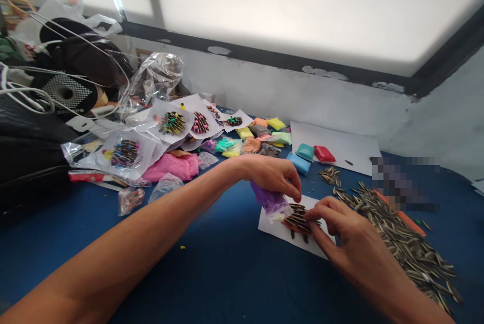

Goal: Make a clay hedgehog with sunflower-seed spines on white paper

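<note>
My left hand [274,175] is closed round a purple packet of soft clay [269,202] in clear wrap, above a white paper card [271,220]. On the card sits a figure [297,219] of striped sunflower seeds pressed in rows into an orange-brown base, with dark leg-like strips below. At the figure's right edge, my right hand [342,225] has its thumb and forefinger pinched together. Whatever is between those fingertips is hidden. Beside the right hand spreads a large heap of sunflower seeds [401,235].
Several finished seed figures [126,153] on white paper lie at the left. Coloured clay packets [298,163] cluster behind the card, near a white sheet [336,145]. A pink cloth [172,167], a ribbon spool [66,93] and plastic bags crowd the left side. A wall bounds the back.
</note>
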`<state>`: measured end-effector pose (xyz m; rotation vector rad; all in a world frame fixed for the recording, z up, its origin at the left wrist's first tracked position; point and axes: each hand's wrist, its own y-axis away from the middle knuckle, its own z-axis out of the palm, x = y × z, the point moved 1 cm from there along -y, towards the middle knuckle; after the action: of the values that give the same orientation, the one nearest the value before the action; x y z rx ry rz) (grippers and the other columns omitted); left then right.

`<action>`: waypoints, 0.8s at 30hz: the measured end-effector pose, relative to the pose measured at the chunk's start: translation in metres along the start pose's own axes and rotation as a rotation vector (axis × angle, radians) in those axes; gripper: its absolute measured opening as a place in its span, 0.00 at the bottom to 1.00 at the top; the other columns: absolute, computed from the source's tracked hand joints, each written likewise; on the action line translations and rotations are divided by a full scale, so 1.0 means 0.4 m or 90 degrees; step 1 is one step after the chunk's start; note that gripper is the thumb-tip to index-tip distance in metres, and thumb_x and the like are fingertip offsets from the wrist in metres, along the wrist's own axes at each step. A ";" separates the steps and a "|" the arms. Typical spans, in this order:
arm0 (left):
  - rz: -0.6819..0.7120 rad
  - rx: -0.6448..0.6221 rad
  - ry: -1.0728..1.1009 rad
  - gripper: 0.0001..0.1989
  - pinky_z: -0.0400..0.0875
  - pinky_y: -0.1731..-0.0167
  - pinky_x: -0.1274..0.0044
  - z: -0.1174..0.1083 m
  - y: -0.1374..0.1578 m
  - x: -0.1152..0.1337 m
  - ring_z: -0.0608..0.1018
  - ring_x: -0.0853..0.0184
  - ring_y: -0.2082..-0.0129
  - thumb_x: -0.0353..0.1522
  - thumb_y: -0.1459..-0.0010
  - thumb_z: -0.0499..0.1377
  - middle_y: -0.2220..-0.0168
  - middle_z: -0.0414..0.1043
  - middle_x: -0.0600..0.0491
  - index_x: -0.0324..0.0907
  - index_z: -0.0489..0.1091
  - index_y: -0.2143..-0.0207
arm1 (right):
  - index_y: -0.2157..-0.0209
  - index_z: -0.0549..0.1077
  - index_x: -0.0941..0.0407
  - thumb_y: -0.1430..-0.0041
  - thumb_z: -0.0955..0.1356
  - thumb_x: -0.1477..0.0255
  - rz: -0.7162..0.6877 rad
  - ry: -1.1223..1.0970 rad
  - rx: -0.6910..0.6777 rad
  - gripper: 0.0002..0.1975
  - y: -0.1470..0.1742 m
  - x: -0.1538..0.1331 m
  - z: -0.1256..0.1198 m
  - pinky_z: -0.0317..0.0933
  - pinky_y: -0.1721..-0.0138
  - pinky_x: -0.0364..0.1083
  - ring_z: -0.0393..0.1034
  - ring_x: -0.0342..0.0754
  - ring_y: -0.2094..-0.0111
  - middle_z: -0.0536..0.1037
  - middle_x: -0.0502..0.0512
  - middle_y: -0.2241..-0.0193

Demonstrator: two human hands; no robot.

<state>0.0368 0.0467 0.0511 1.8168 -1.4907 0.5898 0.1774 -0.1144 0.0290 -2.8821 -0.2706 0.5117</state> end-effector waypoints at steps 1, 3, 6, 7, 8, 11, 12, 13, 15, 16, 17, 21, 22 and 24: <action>-0.001 0.002 -0.003 0.17 0.64 0.66 0.82 0.000 0.000 0.000 0.73 0.72 0.64 0.37 0.39 0.54 0.60 0.77 0.53 0.37 0.75 0.55 | 0.68 0.72 0.52 0.38 0.63 0.72 -0.001 0.004 0.001 0.07 0.000 -0.001 -0.001 0.60 0.76 0.43 0.66 0.40 0.78 0.71 0.50 0.69; -0.001 0.002 -0.005 0.17 0.64 0.67 0.81 -0.001 0.000 -0.001 0.73 0.72 0.65 0.38 0.39 0.54 0.61 0.77 0.52 0.37 0.75 0.54 | 0.68 0.73 0.52 0.38 0.63 0.71 0.001 0.008 0.005 0.07 0.000 -0.002 -0.004 0.60 0.76 0.43 0.66 0.41 0.77 0.71 0.50 0.69; 0.008 0.002 -0.005 0.18 0.64 0.66 0.80 -0.002 0.001 -0.002 0.72 0.72 0.66 0.38 0.39 0.54 0.62 0.76 0.52 0.37 0.75 0.54 | 0.69 0.74 0.52 0.37 0.64 0.69 0.009 0.004 0.024 0.08 -0.001 0.001 -0.008 0.59 0.76 0.43 0.66 0.41 0.78 0.72 0.50 0.69; 0.012 0.002 -0.004 0.18 0.65 0.65 0.80 -0.002 0.001 -0.002 0.72 0.71 0.66 0.38 0.39 0.54 0.62 0.76 0.52 0.36 0.75 0.54 | 0.69 0.74 0.52 0.37 0.64 0.68 0.012 0.001 0.031 0.08 -0.001 0.003 -0.009 0.59 0.77 0.43 0.66 0.41 0.77 0.72 0.50 0.70; 0.016 0.002 -0.003 0.18 0.65 0.65 0.80 -0.001 0.001 -0.002 0.72 0.71 0.67 0.37 0.39 0.54 0.62 0.76 0.51 0.35 0.75 0.54 | 0.69 0.74 0.52 0.37 0.64 0.68 0.014 -0.002 0.037 0.09 -0.001 0.004 -0.010 0.59 0.77 0.43 0.66 0.41 0.77 0.72 0.50 0.70; 0.016 0.003 0.002 0.18 0.64 0.65 0.80 -0.001 0.002 0.000 0.72 0.71 0.66 0.37 0.39 0.54 0.62 0.76 0.51 0.35 0.75 0.54 | 0.69 0.75 0.52 0.37 0.64 0.67 0.018 -0.012 0.037 0.09 0.000 0.006 -0.013 0.58 0.78 0.43 0.66 0.41 0.78 0.72 0.50 0.70; 0.013 0.005 0.002 0.18 0.64 0.65 0.80 -0.001 0.002 0.001 0.72 0.71 0.67 0.37 0.39 0.54 0.62 0.76 0.51 0.35 0.75 0.54 | 0.69 0.75 0.52 0.37 0.64 0.67 0.018 -0.015 0.034 0.09 0.000 0.006 -0.013 0.59 0.78 0.43 0.66 0.41 0.78 0.72 0.50 0.70; 0.010 0.007 0.000 0.18 0.64 0.66 0.80 -0.002 0.003 0.002 0.72 0.71 0.67 0.37 0.39 0.54 0.62 0.76 0.51 0.35 0.75 0.54 | 0.68 0.75 0.52 0.37 0.64 0.67 0.019 -0.017 0.035 0.09 0.001 0.007 -0.014 0.58 0.78 0.43 0.65 0.41 0.78 0.72 0.50 0.70; 0.006 0.009 -0.003 0.18 0.64 0.67 0.80 -0.003 0.004 0.004 0.71 0.71 0.67 0.37 0.39 0.54 0.63 0.76 0.51 0.35 0.75 0.54 | 0.68 0.75 0.52 0.38 0.64 0.67 0.019 -0.017 0.043 0.09 0.000 0.007 -0.015 0.58 0.78 0.43 0.65 0.41 0.79 0.71 0.50 0.72; 0.003 0.008 -0.004 0.18 0.63 0.67 0.80 -0.003 0.005 0.004 0.71 0.72 0.68 0.38 0.39 0.54 0.63 0.76 0.52 0.35 0.75 0.54 | 0.67 0.75 0.52 0.38 0.64 0.67 0.020 -0.015 0.053 0.08 0.000 0.008 -0.016 0.58 0.79 0.43 0.64 0.41 0.80 0.70 0.49 0.73; 0.000 0.009 -0.005 0.18 0.63 0.68 0.80 -0.004 0.005 0.004 0.71 0.72 0.68 0.38 0.38 0.54 0.63 0.76 0.52 0.35 0.75 0.54 | 0.67 0.75 0.52 0.38 0.65 0.67 0.025 -0.012 0.065 0.08 -0.001 0.009 -0.017 0.57 0.79 0.43 0.62 0.41 0.80 0.69 0.49 0.74; -0.011 0.014 -0.004 0.18 0.62 0.69 0.81 -0.004 0.005 -0.004 0.71 0.72 0.69 0.38 0.39 0.54 0.62 0.76 0.52 0.37 0.75 0.55 | 0.68 0.74 0.53 0.40 0.65 0.66 0.063 -0.009 0.096 0.08 -0.004 0.016 -0.017 0.54 0.80 0.44 0.61 0.42 0.81 0.68 0.48 0.77; -0.013 0.014 -0.002 0.18 0.62 0.70 0.81 -0.003 0.004 -0.007 0.70 0.72 0.69 0.39 0.39 0.54 0.62 0.76 0.52 0.37 0.75 0.55 | 0.69 0.74 0.52 0.40 0.65 0.66 0.072 -0.010 0.095 0.08 -0.004 0.018 -0.015 0.54 0.80 0.44 0.61 0.42 0.81 0.69 0.48 0.77; -0.016 0.011 0.002 0.18 0.62 0.70 0.81 -0.002 0.002 -0.011 0.70 0.72 0.69 0.39 0.39 0.54 0.62 0.76 0.52 0.37 0.75 0.55 | 0.71 0.74 0.52 0.40 0.65 0.65 0.087 -0.008 0.094 0.09 -0.004 0.022 -0.012 0.53 0.79 0.44 0.61 0.42 0.81 0.69 0.48 0.77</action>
<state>0.0349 0.0501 0.0485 1.8442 -1.4622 0.5940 0.1868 -0.1117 0.0311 -2.7662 -0.0348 0.5496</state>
